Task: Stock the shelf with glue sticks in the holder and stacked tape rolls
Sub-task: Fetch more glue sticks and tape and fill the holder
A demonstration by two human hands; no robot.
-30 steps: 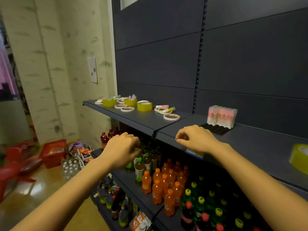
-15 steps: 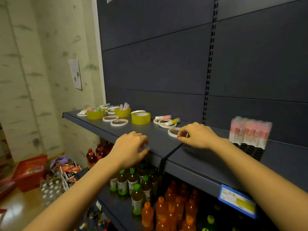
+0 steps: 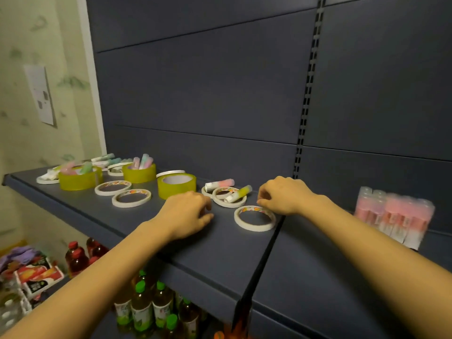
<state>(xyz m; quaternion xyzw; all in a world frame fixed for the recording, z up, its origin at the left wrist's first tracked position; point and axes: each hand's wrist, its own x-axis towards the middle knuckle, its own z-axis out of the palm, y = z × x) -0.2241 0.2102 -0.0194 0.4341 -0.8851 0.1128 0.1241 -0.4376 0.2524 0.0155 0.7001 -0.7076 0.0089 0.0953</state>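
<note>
On the shelf (image 3: 208, 255), we saw the glue stick pack (image 3: 393, 216) standing at right, left hand (image 3: 188, 214) resting loosely curled and empty, right hand (image 3: 286, 195) fingers (image 3: 263, 203) pinching the white tape roll (image 3: 255, 227) by its far rim.

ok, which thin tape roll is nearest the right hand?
The lone thin white tape roll by the shelf seam; right hand fingertips are at its far rim. The rest lie further left.

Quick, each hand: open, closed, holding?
Left hand: open, loosely curled, holding nothing.
Right hand: curled at rim of white tape roll; grip cannot be told.
</note>
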